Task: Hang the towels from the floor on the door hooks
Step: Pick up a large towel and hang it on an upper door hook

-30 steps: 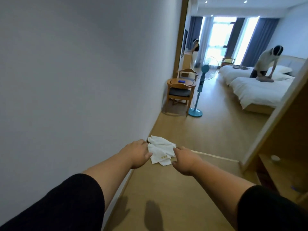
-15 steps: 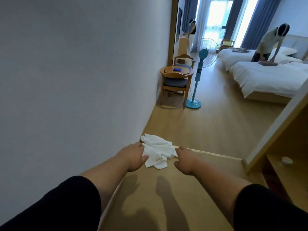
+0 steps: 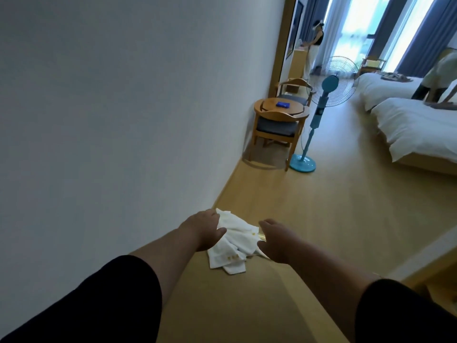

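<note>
In the head view, the only view there was, a crumpled white towel [image 3: 231, 243] lay on the wooden floor [image 3: 309, 219] close to the foot of the wall [image 3: 123, 120], directly between the two outstretched hands. The left hand [image 3: 201, 230] rested on the towel's left edge with its fingers curled down onto the cloth, though whether it had actually pinched a fold could not be told, since the fingertips were turned away from the camera. The right hand [image 3: 278, 240] hovered at the towel's right edge, loosely spread with fingers bent, and seemed to touch the cloth or stand just beside it without gripping it. The towel looked small, thin and soft, bunched into loose folds with a hem bearing small gold marks nearest the person; it would likely be light, limp and easy to lift, sagging from wherever it was held and neither slippery nor fragile. A sensible hold seemed to be at two corners or along one hem, one hand on each side, so it would open out flat for a hook. No door hooks showed anywhere beyond or beside the hands
</note>
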